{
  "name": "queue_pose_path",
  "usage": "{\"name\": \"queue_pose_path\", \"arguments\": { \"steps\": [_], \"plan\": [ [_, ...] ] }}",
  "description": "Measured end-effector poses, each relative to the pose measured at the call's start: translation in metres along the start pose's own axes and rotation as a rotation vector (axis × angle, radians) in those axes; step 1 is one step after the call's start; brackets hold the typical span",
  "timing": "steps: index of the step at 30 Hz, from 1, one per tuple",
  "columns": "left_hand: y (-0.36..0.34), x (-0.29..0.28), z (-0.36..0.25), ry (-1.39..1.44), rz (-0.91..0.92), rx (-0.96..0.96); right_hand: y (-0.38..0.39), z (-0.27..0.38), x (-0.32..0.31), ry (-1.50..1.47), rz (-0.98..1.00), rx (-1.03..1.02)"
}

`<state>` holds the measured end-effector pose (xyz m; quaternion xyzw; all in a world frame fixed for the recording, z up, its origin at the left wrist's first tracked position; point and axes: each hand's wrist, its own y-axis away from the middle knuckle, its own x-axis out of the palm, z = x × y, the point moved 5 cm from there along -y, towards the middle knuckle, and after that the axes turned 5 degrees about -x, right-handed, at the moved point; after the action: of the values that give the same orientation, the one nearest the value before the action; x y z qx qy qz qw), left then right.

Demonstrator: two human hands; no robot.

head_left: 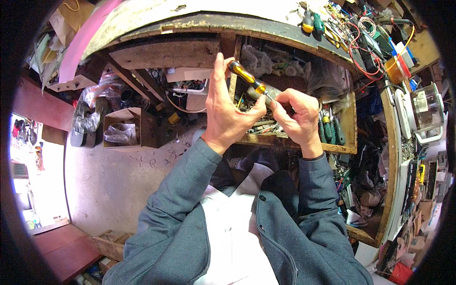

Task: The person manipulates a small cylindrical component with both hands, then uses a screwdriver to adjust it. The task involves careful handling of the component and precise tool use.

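Observation:
A yellow-and-black screwdriver point(246, 75) slants between my hands, above an open wooden drawer point(342, 150) of small tools and parts. My left hand point(227, 111) holds its handle, palm turned inward, thumb near the collar and fingers raised along the far end. My right hand point(297, 116) pinches at the metal end with thumb and forefinger, the other fingers curled; whether a separate small piece is there is too small to tell. Several green-handled screwdrivers point(331, 128) lie in the drawer just right of my right hand.
The workbench point(185, 14) runs across the top, with loose screwdrivers point(312, 23) and tangled wires point(368, 42) at its right. A cardboard box point(122, 133) with plastic bags stands on the floor point(109, 180) at left. A clear-lidded appliance point(418, 109) sits on the right-hand shelf.

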<state>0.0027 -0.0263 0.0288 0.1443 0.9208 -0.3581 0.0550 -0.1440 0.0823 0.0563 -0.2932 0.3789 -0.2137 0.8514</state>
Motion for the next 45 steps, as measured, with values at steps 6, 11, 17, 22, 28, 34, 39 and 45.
{"name": "queue_pose_path", "arguments": {
  "steps": [6,11,17,22,28,34,39,45],
  "plan": [
    [0.0,0.001,0.001,0.007,-0.005,-0.021,0.001,0.001,0.0,0.012,0.008,0.017],
    [0.001,0.001,0.003,0.0,-0.01,-0.018,-0.001,0.003,-0.002,0.009,0.04,0.02],
    [0.0,0.002,0.003,-0.026,0.003,0.005,0.002,0.002,-0.002,-0.02,0.0,0.078],
    [-0.006,-0.001,-0.012,-0.164,0.01,0.094,0.002,0.0,-0.003,0.035,-0.054,-0.035],
    [-0.004,-0.002,-0.012,-0.086,0.008,0.08,0.003,-0.004,-0.01,-0.086,-0.078,0.056],
    [0.002,-0.006,-0.012,-0.082,0.069,0.151,0.006,-0.013,-0.012,-0.286,-0.007,0.173],
    [0.004,-0.001,-0.021,-0.024,0.203,0.18,0.009,-0.018,-0.005,-0.472,-0.049,0.256],
    [-0.001,0.005,-0.008,0.31,0.328,-0.083,0.011,-0.023,-0.005,-0.481,0.005,0.331]
  ]
}}
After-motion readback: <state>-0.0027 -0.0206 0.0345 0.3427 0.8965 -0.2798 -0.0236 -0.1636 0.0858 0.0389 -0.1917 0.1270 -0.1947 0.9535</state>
